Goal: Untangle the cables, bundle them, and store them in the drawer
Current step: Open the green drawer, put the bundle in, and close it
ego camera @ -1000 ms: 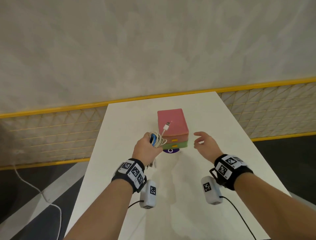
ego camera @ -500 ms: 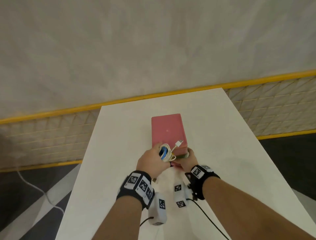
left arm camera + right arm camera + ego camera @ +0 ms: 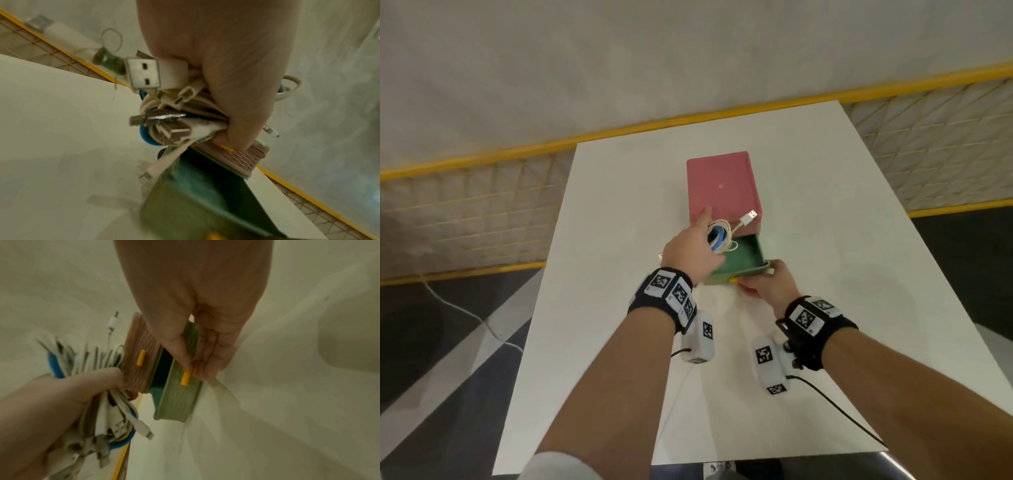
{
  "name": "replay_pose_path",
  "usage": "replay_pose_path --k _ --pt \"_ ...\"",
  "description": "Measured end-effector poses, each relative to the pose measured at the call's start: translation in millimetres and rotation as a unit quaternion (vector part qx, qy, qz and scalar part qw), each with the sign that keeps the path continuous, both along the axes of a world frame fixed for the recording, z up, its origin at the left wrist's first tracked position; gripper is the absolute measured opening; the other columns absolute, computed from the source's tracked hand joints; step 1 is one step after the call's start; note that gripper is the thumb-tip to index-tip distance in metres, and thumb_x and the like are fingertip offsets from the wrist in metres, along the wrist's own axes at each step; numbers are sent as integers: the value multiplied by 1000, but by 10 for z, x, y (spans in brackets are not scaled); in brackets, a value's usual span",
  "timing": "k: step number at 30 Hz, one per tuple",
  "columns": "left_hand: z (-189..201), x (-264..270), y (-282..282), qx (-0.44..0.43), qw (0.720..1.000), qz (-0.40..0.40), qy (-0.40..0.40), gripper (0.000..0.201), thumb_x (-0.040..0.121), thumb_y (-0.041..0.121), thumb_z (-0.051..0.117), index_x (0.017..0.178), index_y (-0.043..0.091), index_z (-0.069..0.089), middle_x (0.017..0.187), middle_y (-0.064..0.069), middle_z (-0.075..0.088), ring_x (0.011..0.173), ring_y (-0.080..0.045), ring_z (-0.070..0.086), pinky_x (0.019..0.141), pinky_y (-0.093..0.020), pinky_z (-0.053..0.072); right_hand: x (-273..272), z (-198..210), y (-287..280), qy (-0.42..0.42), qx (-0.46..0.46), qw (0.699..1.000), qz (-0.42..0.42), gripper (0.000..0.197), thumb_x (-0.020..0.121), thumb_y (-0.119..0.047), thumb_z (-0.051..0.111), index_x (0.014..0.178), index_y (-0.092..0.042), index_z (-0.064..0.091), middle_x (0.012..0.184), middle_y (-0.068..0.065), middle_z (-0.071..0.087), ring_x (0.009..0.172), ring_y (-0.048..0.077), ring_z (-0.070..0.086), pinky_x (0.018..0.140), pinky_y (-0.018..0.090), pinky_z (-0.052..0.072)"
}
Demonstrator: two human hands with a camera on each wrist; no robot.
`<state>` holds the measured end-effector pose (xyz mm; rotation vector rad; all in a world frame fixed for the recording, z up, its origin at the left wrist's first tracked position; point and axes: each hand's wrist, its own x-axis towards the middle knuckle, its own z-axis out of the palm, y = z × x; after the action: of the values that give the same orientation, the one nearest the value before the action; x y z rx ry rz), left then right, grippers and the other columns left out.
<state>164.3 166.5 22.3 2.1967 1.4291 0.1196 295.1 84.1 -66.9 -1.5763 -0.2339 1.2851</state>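
Two hands are working at a small set of drawers on the white worktop (image 3: 808,192). Going from the left: the left hand (image 3: 690,251) is curling its fingers round the bundle of cables (image 3: 719,236) (white leads coiled with a blue one, several plugs poking loose from it) and is holding it over the near-left part of the open drawer, with the forefinger stretching out to the pink box top (image 3: 720,185). One white USB plug (image 3: 749,216) is sticking out to the right over the pink box. Below it the green drawer (image 3: 744,257) is standing pulled out toward the person, looking empty where its inside shows. Further right, the right hand (image 3: 768,286) is pinching the drawer's little yellow handle (image 3: 186,375) between thumb and fingertips.

To do this step well, I would say the right hand ought to be steadying the drawer fully open while the left is lowering the coil flat inside, tucking the stray plugs below the rim first, otherwise one may be catching under the pink drawer above when it is closing.
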Motion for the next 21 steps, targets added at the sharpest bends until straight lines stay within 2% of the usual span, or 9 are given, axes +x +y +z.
replay_pose_path --k 2,4,6,8,11,14,16,19,21 --pt "-8 -2 15 -5 1000 0 -2 93 76 27 68 154 32 19 121 -1 66 102 -28 64 90 -41 52 20 33 -91 -85 -55 994 51 56 73 -15 68 120 0 42 92 17 58 77 29 59 65 37 54" --pt "-8 -8 28 -12 1000 -3 -5 93 75 27 68 154 33 19 122 0 66 102 -27 64 90 -40 52 70 78 -113 -221 -113 964 99 68 67 -40 60 126 -9 48 111 15 52 98 32 54 88 40 47" --pt "-7 -8 38 -24 1000 -2 -18 93 75 27 69 154 32 20 124 1 65 102 -26 64 92 -40 52 106 142 -46 -330 -102 932 109 59 76 -40 60 128 -15 51 126 16 42 116 34 46 102 40 39" --pt "15 -10 29 -39 998 9 -50 89 76 24 70 153 28 26 126 0 64 105 -25 64 94 -40 51 146 174 84 -371 -50 920 118 48 83 -23 61 129 -13 51 125 17 45 109 31 52 95 36 45" --pt "27 -27 -66 20 995 17 -94 56 77 24 70 129 18 48 104 -3 67 88 -26 65 80 -42 55 203 169 148 -360 -22 915 184 46 83 -2 53 128 -4 49 98 12 57 78 22 55 59 19 43" --pt "-22 -21 -223 65 997 -45 15 38 83 26 67 113 13 47 96 -5 64 83 -29 64 68 -36 50 218 129 31 -354 -19 908 222 49 80 5 50 129 -2 46 80 7 53 71 19 50 53 16 35" --pt "-97 18 -255 48 988 -68 130 35 85 21 64 113 10 47 103 -10 66 92 -33 66 71 -36 46 209 108 -14 -369 -8 902 223 55 80 3 51 133 -4 43 91 11 53 76 21 51 60 20 39" --pt "-184 191 -185 18 978 -31 207 34 88 16 63 118 6 50 116 -11 66 105 -31 65 80 -35 47 171 138 -67 -404 45 887 221 73 82 4 51 147 -10 21 132 15 43 102 28 55 83 29 45" --pt "-270 398 -138 26 971 -30 238 36 90 16 62 123 6 50 121 -9 64 111 -28 64 87 -36 48 150 174 -132 -436 88 859 252 83 83 2 51 151 -17 8 155 5 22 121 14 46 98 31 41"
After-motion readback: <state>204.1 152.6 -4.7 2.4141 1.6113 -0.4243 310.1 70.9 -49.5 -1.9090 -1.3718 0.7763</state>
